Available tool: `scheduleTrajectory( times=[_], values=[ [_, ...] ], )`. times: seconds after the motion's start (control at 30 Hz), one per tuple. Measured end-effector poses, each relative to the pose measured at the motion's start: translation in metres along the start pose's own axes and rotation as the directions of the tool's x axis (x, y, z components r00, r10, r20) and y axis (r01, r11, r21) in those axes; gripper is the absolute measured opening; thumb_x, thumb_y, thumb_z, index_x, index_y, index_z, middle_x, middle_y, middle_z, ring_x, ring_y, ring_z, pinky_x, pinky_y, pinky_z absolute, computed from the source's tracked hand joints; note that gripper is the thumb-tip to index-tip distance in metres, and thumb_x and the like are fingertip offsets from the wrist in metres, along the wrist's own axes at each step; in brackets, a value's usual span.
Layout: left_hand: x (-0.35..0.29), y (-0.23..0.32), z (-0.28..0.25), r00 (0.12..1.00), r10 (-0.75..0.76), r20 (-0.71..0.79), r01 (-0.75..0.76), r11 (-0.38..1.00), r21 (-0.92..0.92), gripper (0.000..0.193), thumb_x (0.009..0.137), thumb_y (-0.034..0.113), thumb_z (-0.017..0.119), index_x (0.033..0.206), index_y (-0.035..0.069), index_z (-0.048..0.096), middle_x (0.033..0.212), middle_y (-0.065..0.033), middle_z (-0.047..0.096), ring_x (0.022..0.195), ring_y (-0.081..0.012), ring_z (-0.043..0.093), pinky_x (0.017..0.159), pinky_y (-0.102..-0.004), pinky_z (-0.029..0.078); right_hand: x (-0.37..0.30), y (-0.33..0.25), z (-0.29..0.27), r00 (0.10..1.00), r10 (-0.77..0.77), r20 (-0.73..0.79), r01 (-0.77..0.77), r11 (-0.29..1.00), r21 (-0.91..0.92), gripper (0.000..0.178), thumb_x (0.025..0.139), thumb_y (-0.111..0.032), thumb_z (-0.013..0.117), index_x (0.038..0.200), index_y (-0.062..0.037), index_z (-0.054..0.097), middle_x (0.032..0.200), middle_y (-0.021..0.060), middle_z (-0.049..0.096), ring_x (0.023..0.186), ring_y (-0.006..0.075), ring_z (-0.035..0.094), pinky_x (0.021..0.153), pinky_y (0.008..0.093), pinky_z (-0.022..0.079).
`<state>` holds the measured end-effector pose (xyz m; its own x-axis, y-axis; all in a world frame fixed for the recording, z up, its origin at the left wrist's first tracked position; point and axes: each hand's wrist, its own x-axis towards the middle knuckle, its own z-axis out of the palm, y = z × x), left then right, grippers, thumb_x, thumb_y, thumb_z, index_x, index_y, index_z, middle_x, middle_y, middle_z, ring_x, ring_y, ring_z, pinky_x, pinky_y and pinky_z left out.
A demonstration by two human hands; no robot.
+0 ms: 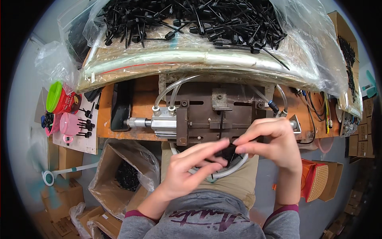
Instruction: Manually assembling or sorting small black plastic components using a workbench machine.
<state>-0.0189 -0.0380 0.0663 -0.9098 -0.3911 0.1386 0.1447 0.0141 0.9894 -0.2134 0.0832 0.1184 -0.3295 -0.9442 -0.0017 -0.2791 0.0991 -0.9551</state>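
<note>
Placing or removing a black rod (pixel 221 120) seems in hand; it sits at the brown fixture's (pixel 247 118) front-edge middle. Left hand (pixel 187 169) loosely spread, no hold showing; right hand (pixel 275 142) near pinching, contents unclear. Next likely needs fingertip precision.

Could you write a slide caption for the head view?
Left hand and right hand nearly meet at a brown metal fixture with a silver pneumatic cylinder, before heaped black long-stemmed parts.

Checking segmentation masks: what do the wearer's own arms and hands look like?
The left hand and right hand are ungloved, no wristwatch visible. Forearms are bare down to grey sleeves with narrow maroon cuffs.
</note>
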Motion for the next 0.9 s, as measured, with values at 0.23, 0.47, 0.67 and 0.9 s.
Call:
scheduleTrajectory(
  times=[0.23,0.47,0.67,0.9],
  values=[
    [-0.007,0.006,0.001,0.950,0.312,0.017,-0.297,0.884,0.362,0.036,0.067,0.002,0.082,0.102,0.000,0.072,0.095,-0.0126,0.072,0.080,-0.0222,0.070,0.066,-0.0267,0.057,-0.014,0.016,0.028,0.979,0.199,-0.052,-0.118,0.748,0.653,0.019,0.084,0.002,0.070,0.101,0.0071,0.064,0.081,0.0116,0.070,0.067,0.0150,0.069,0.060,0.0236,0.055],
    [-0.014,0.006,0.009,0.903,0.427,0.054,-0.383,0.742,0.550,0.033,0.067,0.005,0.082,0.098,0.003,0.074,0.095,-0.0086,0.070,0.075,-0.0195,0.069,0.062,-0.0280,0.057,-0.018,0.024,0.036,0.971,0.230,-0.067,-0.117,0.699,0.705,0.012,0.093,-0.005,0.061,0.099,0.0054,0.065,0.081,0.0153,0.069,0.063,0.0184,0.069,0.058,0.0268,0.055],
    [-0.015,0.001,0.009,0.919,0.393,0.030,-0.353,0.788,0.504,0.032,0.065,0.005,0.084,0.095,0.004,0.074,0.098,-0.0089,0.069,0.074,-0.0177,0.068,0.060,-0.0260,0.056,-0.017,0.026,0.042,0.974,0.212,-0.082,-0.100,0.723,0.684,0.013,0.094,-0.007,0.062,0.097,0.0058,0.066,0.082,0.0147,0.069,0.061,0.0165,0.067,0.056,0.0258,0.054],
    [-0.013,0.005,0.005,0.902,0.425,0.079,-0.402,0.756,0.517,0.029,0.063,0.007,0.085,0.088,0.001,0.074,0.103,-0.0136,0.071,0.077,-0.0188,0.070,0.061,-0.0259,0.057,-0.019,0.026,0.050,0.955,0.187,-0.231,-0.006,0.790,0.613,0.016,0.095,-0.009,0.062,0.091,0.0058,0.067,0.076,0.0128,0.068,0.057,0.0152,0.066,0.053,0.0245,0.052]
  ],
)
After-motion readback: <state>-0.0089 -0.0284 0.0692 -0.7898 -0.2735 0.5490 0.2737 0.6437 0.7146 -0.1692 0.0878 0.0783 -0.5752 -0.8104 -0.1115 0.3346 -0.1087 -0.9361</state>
